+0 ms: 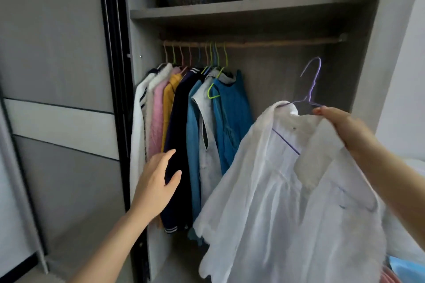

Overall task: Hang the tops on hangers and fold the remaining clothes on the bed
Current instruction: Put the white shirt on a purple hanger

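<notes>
White shirt (287,190) on a purple hanger (313,80), hanging just below the right hand (345,128), which grips the hanger's shoulder, arm raised, left hand (156,181) flat and holding nothing, beside a dark top (179,122) on the rail (276,42)

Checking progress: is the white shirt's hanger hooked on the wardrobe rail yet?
No, the right hand holds the purple hanger clear of the rail.

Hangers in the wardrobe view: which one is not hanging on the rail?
The purple hanger, carrying the white shirt. The right hand holds it below the rail, while the other hangers all hook over the rail.
</notes>
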Motion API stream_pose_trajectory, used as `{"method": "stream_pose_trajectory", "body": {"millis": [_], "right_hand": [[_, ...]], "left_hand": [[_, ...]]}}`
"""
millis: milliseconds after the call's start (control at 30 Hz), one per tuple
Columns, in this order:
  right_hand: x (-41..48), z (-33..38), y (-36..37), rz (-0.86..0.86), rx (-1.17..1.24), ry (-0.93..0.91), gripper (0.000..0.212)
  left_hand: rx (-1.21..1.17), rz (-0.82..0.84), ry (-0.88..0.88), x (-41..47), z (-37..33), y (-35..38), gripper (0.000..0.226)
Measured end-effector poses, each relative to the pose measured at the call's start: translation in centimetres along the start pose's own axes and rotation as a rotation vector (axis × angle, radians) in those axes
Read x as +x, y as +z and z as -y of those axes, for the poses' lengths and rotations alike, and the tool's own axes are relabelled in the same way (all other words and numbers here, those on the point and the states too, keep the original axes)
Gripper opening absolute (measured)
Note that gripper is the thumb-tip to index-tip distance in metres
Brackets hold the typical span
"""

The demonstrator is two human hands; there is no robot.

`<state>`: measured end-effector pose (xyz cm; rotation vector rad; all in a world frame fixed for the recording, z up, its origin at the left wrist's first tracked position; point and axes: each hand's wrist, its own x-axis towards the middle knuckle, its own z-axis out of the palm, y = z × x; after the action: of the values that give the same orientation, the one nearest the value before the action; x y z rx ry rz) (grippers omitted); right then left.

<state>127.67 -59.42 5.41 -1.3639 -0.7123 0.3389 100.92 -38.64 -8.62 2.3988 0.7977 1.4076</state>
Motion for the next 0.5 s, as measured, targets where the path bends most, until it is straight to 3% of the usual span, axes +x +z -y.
{"method": "stream_pose_trajectory", "body": {"millis": [100, 333, 500], "right_hand": [[3.0, -0.1, 1.2, -0.05, -0.094, -0.151, 0.023], [8.1, 0.2, 2.7, -0.24, -0.165, -0.257, 0.038], [11.5, 1.3, 4.7, -0.301, -0.333, -0.259, 0.025]], "left_hand": [[-0.001, 0.015, 0.012, 3.9, 1.2, 1.5, 0.05], [-0.059, 0.075, 0.038, 10.6, 3.7, 7.3, 0.051], [0.094, 0.075, 0.236, 16.1, 5.3, 11.1, 0.041]]}}
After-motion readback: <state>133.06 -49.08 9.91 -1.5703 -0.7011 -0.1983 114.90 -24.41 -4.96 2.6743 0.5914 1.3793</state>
